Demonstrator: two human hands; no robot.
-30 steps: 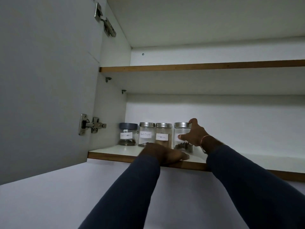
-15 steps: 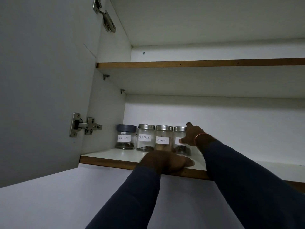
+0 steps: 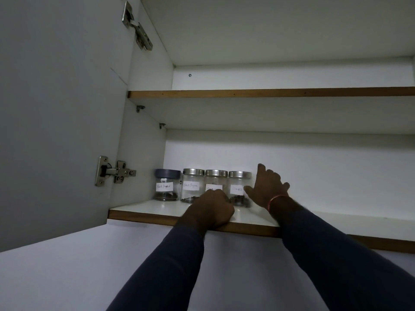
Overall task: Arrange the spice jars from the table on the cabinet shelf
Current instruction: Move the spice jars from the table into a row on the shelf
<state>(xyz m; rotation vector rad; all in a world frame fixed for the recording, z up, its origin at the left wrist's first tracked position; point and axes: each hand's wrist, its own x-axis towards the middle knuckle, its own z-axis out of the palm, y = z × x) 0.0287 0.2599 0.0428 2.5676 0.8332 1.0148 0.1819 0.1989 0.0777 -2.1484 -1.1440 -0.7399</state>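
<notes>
Spice jars (image 3: 192,186): smooth glass, likely light and breakable; grip the body below the lid. Your right hand (image 3: 267,190) is spread open beside the cloves jar (image 3: 238,187); your left hand (image 3: 211,209) rests curled on the shelf (image 3: 146,209).

Clear glass jars (image 3: 239,182) carry shiny metal lids (image 3: 193,171) and paper labels (image 3: 164,186); the leftmost lid (image 3: 167,173) looks matt, perhaps plastic. The shelf (image 3: 152,208) is smooth white, its front edge wood-brown.

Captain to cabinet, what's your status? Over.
Left hand fisted on shelf edge. Right hand open beside cloves jar. Four jars lined up. Nothing blocking.
</notes>
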